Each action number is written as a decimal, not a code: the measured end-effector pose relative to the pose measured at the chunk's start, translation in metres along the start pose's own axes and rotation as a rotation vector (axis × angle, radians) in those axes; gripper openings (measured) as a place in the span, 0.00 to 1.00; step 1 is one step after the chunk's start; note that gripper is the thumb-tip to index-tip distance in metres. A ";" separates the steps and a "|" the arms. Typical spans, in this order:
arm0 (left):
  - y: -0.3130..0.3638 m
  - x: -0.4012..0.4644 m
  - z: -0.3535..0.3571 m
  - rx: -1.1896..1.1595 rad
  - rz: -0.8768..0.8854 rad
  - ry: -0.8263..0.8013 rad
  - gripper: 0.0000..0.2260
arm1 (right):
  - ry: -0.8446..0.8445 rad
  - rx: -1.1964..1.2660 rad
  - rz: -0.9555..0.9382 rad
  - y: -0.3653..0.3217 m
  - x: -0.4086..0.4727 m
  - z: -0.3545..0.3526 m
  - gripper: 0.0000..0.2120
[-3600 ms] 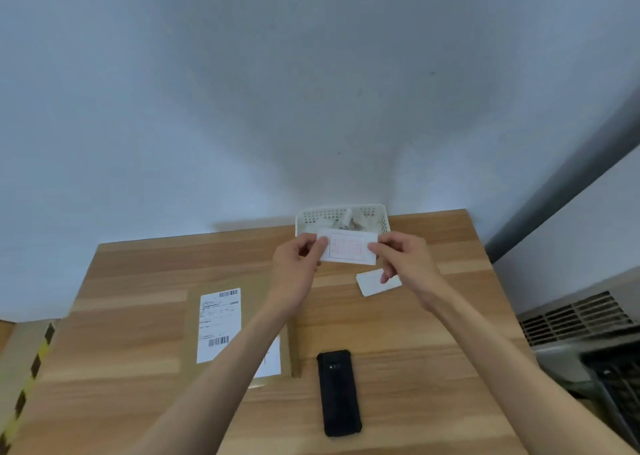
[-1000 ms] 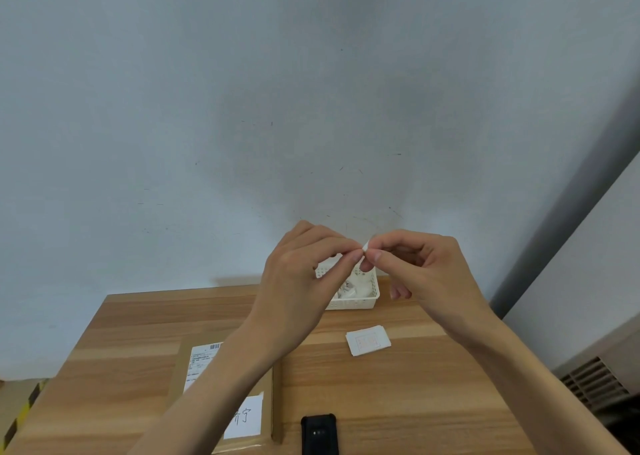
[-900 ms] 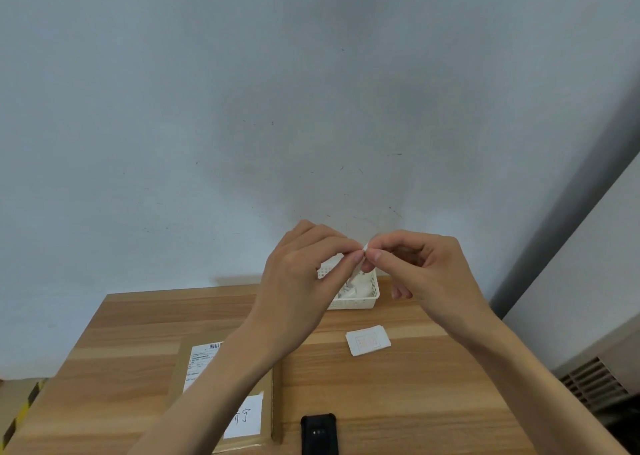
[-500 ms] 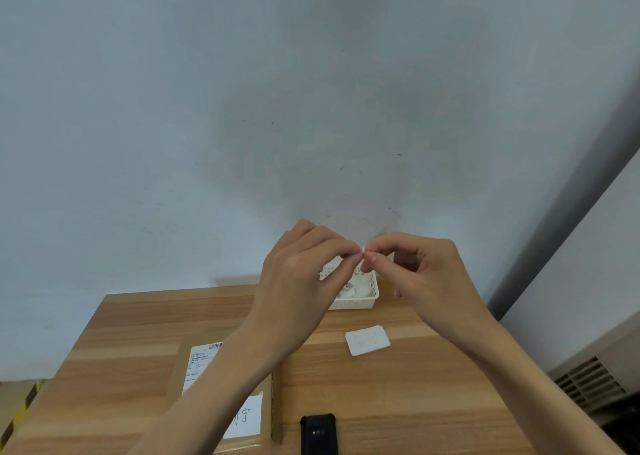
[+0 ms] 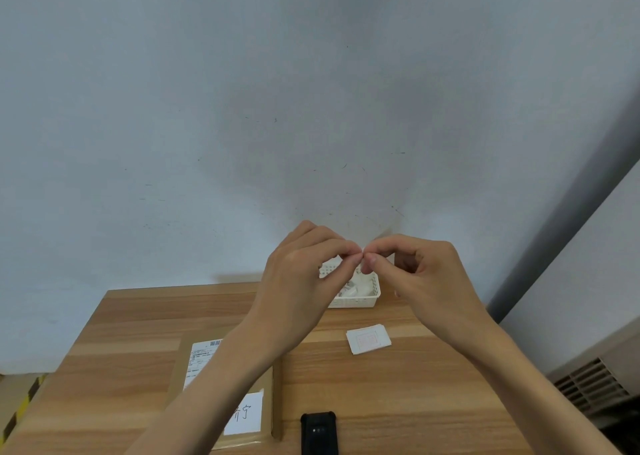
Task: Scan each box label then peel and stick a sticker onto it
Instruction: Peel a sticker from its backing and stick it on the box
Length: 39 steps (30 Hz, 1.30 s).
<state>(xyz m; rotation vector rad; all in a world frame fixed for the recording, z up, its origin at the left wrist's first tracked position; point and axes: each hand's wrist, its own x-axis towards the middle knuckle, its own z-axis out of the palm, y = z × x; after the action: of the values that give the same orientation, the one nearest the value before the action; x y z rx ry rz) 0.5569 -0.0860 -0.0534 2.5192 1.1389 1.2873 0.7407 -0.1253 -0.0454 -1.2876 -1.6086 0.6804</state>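
Observation:
My left hand (image 5: pixel 304 274) and my right hand (image 5: pixel 415 274) are raised above the table with their fingertips meeting. Between them they pinch a small white sticker (image 5: pixel 363 259), seen almost edge-on and mostly hidden by the fingers. A flat cardboard box (image 5: pixel 266 382) lies on the table under my left forearm, with a white shipping label (image 5: pixel 202 357) and a second white label with handwriting (image 5: pixel 246 415) on top. A black handheld scanner (image 5: pixel 318 432) lies to the right of the box at the frame's bottom edge.
A white perforated basket (image 5: pixel 360 300) with scraps of paper stands at the far edge of the wooden table (image 5: pixel 398 395), behind my hands. A small stack of white stickers with red print (image 5: pixel 369 339) lies in front of it. A grey wall rises behind.
Since 3.6 s ago my hands have lifted the sticker from table level up toward the camera. Over the last second the fingertips have only shifted slightly on it.

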 end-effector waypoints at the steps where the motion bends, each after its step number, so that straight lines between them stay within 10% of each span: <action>1: 0.000 0.000 0.000 -0.021 -0.014 -0.004 0.09 | 0.003 0.012 0.003 0.001 0.000 0.000 0.08; 27: -0.001 0.002 -0.002 0.050 -0.008 -0.101 0.10 | 0.022 -0.462 -0.245 -0.001 -0.003 0.005 0.05; 39: -0.001 0.001 0.001 -0.174 -0.221 -0.156 0.04 | -0.044 -0.185 -0.078 0.000 -0.001 0.003 0.07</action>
<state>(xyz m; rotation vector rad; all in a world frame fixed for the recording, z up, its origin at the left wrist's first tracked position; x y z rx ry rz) 0.5577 -0.0846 -0.0542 2.2525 1.1757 1.0656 0.7379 -0.1263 -0.0468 -1.3415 -1.7815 0.5241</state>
